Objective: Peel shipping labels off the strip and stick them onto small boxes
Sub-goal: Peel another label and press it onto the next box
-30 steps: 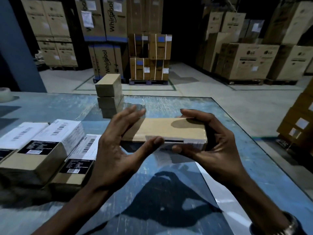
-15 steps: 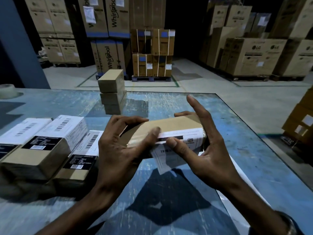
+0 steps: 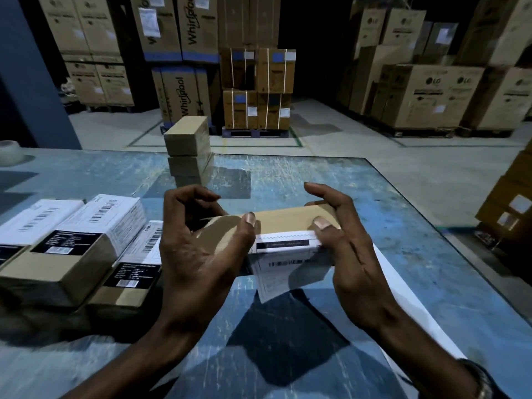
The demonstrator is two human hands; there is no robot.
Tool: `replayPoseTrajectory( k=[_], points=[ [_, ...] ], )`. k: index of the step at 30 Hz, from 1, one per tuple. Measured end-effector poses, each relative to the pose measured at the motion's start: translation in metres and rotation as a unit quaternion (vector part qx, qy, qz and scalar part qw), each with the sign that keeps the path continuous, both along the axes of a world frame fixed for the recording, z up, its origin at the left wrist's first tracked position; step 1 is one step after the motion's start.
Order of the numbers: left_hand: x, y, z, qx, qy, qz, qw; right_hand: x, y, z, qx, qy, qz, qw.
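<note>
Head view. A person holds a small box [image 3: 290,218] just above the blue table [image 3: 388,197], level, long side across the view. The left hand [image 3: 201,254] cups the box's left end, thumb laid over the top face and fingers curled behind it. The right hand [image 3: 342,249] holds the right end, thumb pressed on the near top edge, index finger raised clear above the far edge. Both hands are closed around the box; neither is free.

A white label [image 3: 283,244] is folded over the near top edge. Its upper margin lies on the top face under the right thumb, a black band runs along the near face, and the barcoded lower part hangs loose below the box, one corner pointing down toward the table. Whether the near-face part is fully stuck cannot be told.

To the left, labelled boxes [image 3: 86,234] lie side by side on the table, white labels wrapped over their tops. Farther back stands a stack [image 3: 188,151] of plain boxes, apparently not yet labelled. A white strip [image 3: 403,300] lies on the table under the right forearm.

Step in hand, as judged: sticking, not peeling. The label is anchored on top and is being wrapped round the box. The next move calls for folding the hanging flap under and smoothing it flat against the cardboard, thumbs working outward to avoid creases, then setting the box with the labelled ones.
</note>
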State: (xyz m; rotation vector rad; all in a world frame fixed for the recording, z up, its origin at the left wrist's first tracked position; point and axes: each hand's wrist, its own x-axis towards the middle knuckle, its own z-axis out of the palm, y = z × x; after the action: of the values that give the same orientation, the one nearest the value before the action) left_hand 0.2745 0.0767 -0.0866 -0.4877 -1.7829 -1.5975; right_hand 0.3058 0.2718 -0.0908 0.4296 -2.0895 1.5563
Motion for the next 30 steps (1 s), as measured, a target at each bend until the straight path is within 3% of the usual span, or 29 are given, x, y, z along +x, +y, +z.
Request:
replayPoseTrajectory(
  k=[5,18,24,30],
  points=[
    [-0.002,0.000,0.001,0.016,-0.012,-0.004,1.000,0.000,-0.002,0.003,-0.034,-0.038,0.016,0.999],
    [-0.001,0.002,0.000,0.004,-0.002,0.021,1.000,-0.005,-0.003,0.003,0.010,-0.020,-0.034,0.999],
    [-0.005,-0.001,0.000,0.016,-0.016,0.016,1.000,-0.005,0.005,0.011,-0.059,-0.089,0.032,0.994],
    [-0.004,-0.003,0.004,0.009,-0.016,0.038,0.999,-0.002,0.002,0.012,-0.036,-0.064,0.053,0.996]
  ],
)
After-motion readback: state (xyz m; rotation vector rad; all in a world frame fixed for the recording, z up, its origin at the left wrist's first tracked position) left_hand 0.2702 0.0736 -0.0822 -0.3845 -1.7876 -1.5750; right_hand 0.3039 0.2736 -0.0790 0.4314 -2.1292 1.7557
